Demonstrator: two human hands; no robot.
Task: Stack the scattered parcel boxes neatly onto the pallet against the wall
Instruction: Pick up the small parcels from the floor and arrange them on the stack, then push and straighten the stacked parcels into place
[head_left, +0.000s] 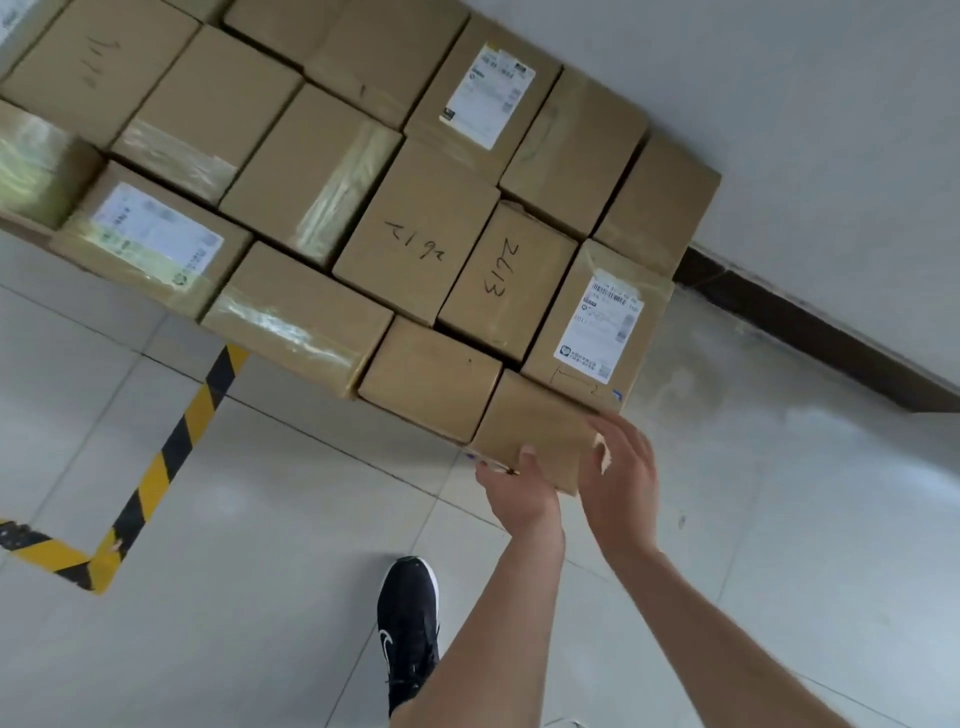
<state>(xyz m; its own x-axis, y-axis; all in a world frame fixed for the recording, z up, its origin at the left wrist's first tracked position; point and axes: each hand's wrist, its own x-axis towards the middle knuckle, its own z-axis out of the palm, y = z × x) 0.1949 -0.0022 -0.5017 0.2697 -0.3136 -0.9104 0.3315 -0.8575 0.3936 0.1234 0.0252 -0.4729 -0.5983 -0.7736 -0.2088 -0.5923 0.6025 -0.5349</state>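
My two bare arms reach forward to the corner box (535, 431) at the near right end of the stack of boxes (415, 228) by the wall (805, 104). My left hand (519, 493) holds its near edge, thumb on top, fingers hidden underneath. My right hand (621, 478) is flat and open, fingers spread, pressed on the box's right side. The box sits tight beside a plain box (428, 379) and a box with a white label (597, 322). My black shoe (408, 623) stands on the tiled floor (260, 597).
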